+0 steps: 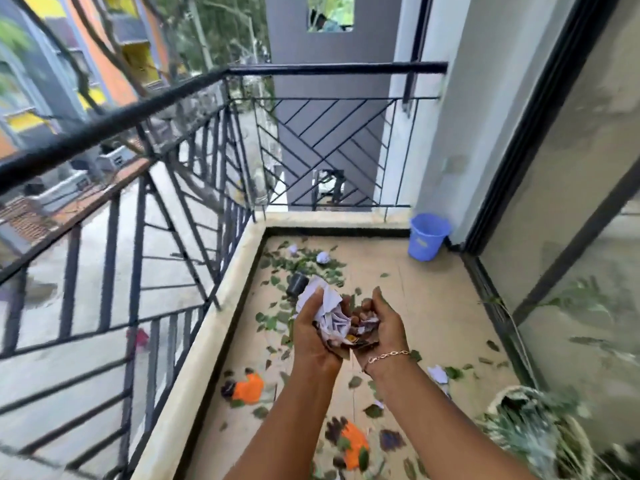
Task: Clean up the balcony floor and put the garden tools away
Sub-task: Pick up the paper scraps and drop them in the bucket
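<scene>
My left hand (313, 336) and my right hand (382, 329) are cupped together above the balcony floor (426, 306). Between them they hold a bundle of crumpled white paper (329, 308), dry leaves and small scraps. The right wrist wears a thin chain bracelet. Green leaves (304, 268) lie scattered over the beige floor, with crumpled paper balls (322, 258) at the far end and another paper piece (437, 374) near the right. A small dark pot (297, 284) lies on its side just beyond my hands. A blue plastic bucket (427, 236) stands in the far right corner.
Orange gloves (247, 386) (353, 443) lie on the near floor among leaves. A woven basket with a green plant (533, 431) stands at the near right. A black metal railing (207, 140) bounds the left and far sides, and a glass sliding door (571, 237) the right.
</scene>
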